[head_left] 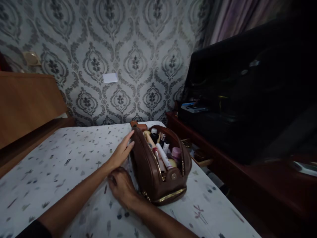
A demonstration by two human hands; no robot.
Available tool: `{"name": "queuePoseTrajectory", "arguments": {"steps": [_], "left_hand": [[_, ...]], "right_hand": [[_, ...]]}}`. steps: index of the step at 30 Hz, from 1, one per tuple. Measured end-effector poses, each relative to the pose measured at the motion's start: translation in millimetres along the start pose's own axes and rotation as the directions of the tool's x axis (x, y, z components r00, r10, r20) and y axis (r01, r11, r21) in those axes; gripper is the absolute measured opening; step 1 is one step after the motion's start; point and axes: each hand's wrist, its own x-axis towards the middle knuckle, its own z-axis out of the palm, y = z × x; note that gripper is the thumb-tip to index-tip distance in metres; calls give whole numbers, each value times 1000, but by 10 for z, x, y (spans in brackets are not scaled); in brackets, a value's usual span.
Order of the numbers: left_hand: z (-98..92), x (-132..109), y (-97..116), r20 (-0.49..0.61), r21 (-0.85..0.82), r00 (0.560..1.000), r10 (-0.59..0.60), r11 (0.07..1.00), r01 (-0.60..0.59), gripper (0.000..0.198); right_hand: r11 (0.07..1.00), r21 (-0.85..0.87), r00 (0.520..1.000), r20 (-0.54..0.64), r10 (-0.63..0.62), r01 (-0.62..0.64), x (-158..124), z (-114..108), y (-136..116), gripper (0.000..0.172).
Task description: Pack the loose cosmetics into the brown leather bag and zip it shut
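A brown leather makeup bag (148, 165) stands on the patterned bedsheet, its top unzipped and spread apart. Inside it are a white tube (163, 156), a jar with a pink lid (176, 153), a small bottle with a white cap (154, 131) and several other cosmetics. My left hand (122, 151) is open, its outstretched fingers lying against the bag's left side near the far end. Just below my left wrist, my right hand (122, 185) rests by the bag's left side with its fingers curled in; nothing shows in it. Its fingertips are partly hidden.
The white sheet (81, 158) carries small printed motifs. A wooden headboard (27, 102) rises at the left, and a patterned wall is behind. Along the right runs a dark red wooden stand (262, 188) with a large black screen (247, 92) and a partly open drawer (204, 162).
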Motion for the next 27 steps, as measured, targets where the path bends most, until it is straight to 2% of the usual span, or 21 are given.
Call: {"name": "queuePoseTrajectory", "arguments": {"steps": [4,8,11,17,22,27], "left_hand": [[-9,-184,-88,69,-88,998,-10,996,16,64],[-70,-323,-228,139,-104,990,-3,994,18,69],[-122,-393,-286,157,-111,987,-23,993,41,62],[-180,-471,-369,132,-86,981,-140,985,152,40],[-150,-516,-523,86,-78,956,-280,955,287,37],[-122,-493,-571,86,-62,939,-332,939,337,32]], "right_hand": [[999,26,999,6,-40,40,15,44,60,29],[994,53,995,31,-95,94,51,82,169,33],[982,44,983,-1,-184,184,67,102,247,36],[978,40,977,-65,-201,204,57,124,286,37],[965,35,963,-91,-255,259,55,95,234,37],[961,-10,956,-97,-276,276,77,85,271,38]]}}
